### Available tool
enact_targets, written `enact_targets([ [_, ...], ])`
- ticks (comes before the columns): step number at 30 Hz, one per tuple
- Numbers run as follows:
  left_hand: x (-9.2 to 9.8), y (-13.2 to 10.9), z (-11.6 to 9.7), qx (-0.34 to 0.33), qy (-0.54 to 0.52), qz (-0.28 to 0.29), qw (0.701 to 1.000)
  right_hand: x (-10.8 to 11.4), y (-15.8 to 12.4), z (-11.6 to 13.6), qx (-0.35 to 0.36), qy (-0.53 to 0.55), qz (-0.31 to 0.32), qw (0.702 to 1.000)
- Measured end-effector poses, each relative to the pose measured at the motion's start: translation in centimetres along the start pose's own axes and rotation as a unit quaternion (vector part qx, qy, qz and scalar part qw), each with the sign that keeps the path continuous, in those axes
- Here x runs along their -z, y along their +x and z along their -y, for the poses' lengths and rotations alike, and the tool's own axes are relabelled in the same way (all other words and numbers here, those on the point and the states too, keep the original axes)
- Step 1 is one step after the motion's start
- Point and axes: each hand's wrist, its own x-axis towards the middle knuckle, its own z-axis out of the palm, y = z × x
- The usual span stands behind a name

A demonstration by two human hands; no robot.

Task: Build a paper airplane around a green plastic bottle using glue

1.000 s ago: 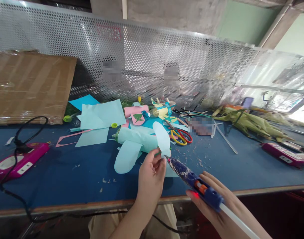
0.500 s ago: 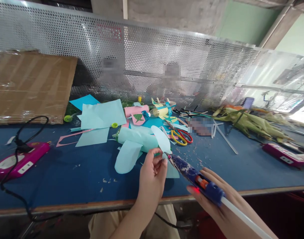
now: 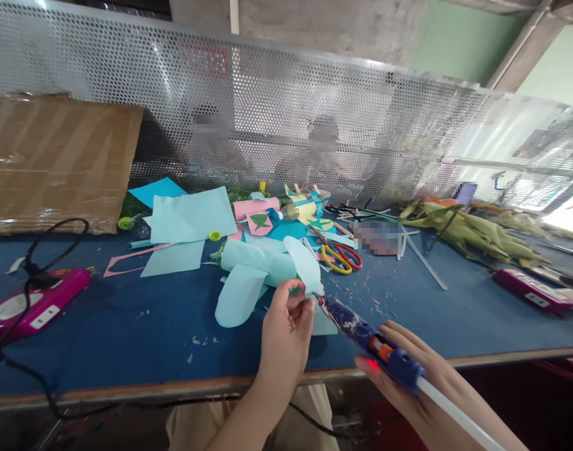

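Blue and matte, the bench [image 3: 140,341] runs out to a perforated metal screen [image 3: 286,94], with little whitish scraps strewn over it. Lying on it in front of me is the paper-wrapped bottle [image 3: 255,258]: a smooth, pale-blue tube with a bit of green, clear plastic peeping out at the far-left end and a flat, rounded wing [image 3: 239,299] slanting toward me. At its right end stands a rounded fin [image 3: 302,260], thin and slightly curled. The fingers of my left hand [image 3: 286,332] are nearly closed, pinching that fin's lower edge. My right hand [image 3: 439,377] is wrapped around a dark-blue glue gun [image 3: 349,322], scuffed and stringy with dried glue, a translucent stick [image 3: 455,410] poking from its back; the nozzle sits right by my left fingertips. I'd judge I'm at the gluing of this fin, which calls for a steady pinch, a small dab on the edge and skin clear of the hot tip. Just beyond lie red-and-yellow scissors [image 3: 342,258] and flat, crisp blue sheets [image 3: 192,216]; further off, crumpled, fibrous husks [image 3: 469,235] and ribbed, taped cardboard [image 3: 56,166].
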Motion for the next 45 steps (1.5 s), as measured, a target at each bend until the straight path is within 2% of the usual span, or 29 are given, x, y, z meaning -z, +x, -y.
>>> enact_targets([
  [8, 0.1, 0.1, 0.5, 0.004, 0.004, 0.005, 1.000, -0.2, 0.4, -1.2, 0.008, -0.016, -0.031, 0.999],
  [18, -0.1, 0.2, 0.3, -0.007, -0.036, 0.003, 0.999, 0.6, 0.3, -0.2, -0.016, 0.020, -0.003, 1.000],
  [24, -0.1, 0.2, 0.3, -0.025, -0.023, -0.006, 0.999, -0.2, 0.7, 0.6, -0.041, 0.013, -0.049, 0.998],
  [29, 0.0, 0.1, 0.5, -0.023, -0.018, -0.024, 0.999, -0.3, 1.3, 0.8, -0.039, 0.033, -0.031, 0.998],
  [33, 0.0, 0.0, 0.4, -0.001, -0.023, -0.014, 1.000, 0.0, 1.3, 0.7, -0.036, 0.036, -0.010, 0.999],
  [40, -0.1, 0.1, 0.1, -0.015, -0.039, -0.012, 0.999, -0.1, 1.3, 0.9, -0.031, 0.017, -0.034, 0.999],
  [45, -0.2, 0.0, 0.2, -0.005, -0.030, -0.010, 0.999, 0.0, 1.5, 1.0, -0.017, 0.021, -0.028, 0.999],
])
